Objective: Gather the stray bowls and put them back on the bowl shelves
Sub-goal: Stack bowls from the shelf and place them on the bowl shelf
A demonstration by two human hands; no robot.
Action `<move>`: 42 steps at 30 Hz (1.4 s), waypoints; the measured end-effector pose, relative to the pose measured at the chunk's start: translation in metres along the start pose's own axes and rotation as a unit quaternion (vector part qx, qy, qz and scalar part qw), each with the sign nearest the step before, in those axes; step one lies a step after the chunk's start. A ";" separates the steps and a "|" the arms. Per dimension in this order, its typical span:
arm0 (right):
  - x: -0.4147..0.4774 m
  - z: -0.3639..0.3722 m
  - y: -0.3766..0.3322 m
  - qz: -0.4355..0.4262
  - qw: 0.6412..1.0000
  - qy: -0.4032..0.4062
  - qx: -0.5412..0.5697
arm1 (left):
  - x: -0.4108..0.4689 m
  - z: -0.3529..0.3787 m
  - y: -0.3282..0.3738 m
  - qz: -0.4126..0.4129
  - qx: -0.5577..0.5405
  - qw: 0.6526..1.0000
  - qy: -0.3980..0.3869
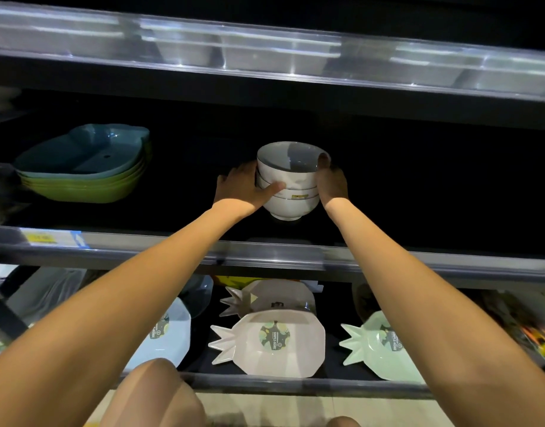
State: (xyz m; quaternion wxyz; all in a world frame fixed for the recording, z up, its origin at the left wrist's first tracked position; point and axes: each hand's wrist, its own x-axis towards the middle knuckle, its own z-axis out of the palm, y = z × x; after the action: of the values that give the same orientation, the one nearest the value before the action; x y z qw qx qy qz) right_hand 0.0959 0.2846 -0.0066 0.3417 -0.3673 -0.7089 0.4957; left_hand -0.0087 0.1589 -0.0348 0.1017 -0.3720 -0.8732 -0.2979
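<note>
Knee nearest; my arms reach far. My left hand and right hand grip the bowl stack from either side, upright, centred between them over the middle shelf; can't tell if it's touching down.

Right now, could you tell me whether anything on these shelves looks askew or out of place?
Only the stack of white bowls on the middle shelf: it tilts toward the camera, gripped between left hand and right hand.

Dark tiered shelving, pale floor
</note>
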 end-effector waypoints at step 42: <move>-0.008 0.004 0.017 0.031 0.983 -0.095 0.156 | -0.009 0.013 0.034 -0.184 -0.540 0.820 -0.042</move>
State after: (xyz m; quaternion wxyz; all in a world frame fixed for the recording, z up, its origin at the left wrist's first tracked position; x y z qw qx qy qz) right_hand 0.0997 0.2797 -0.0245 0.3105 -0.2829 -0.6406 0.6429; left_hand 0.0226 0.1800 -0.0331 -0.2087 -0.2120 -0.6284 -0.7188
